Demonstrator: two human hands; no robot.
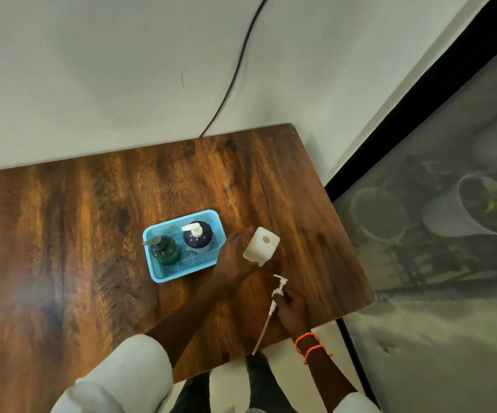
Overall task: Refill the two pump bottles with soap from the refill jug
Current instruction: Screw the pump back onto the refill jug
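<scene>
Soap bottles and the jug

White jug (261, 243) stands open, pump (274, 296) out beside it. Green bottle (163, 250) and dark bottle (197, 236) stand upright, pumps on.

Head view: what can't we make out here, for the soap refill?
- Fill level in the white jug: opaque walls; the open neck shows nothing inside.
- Left hand grip: fingers hidden behind the jug.
- Labels on the green bottle and dark bottle in the blue basket: seen from above, too small.
- Right hand holds the white pump; its tube tip blurs.
</scene>
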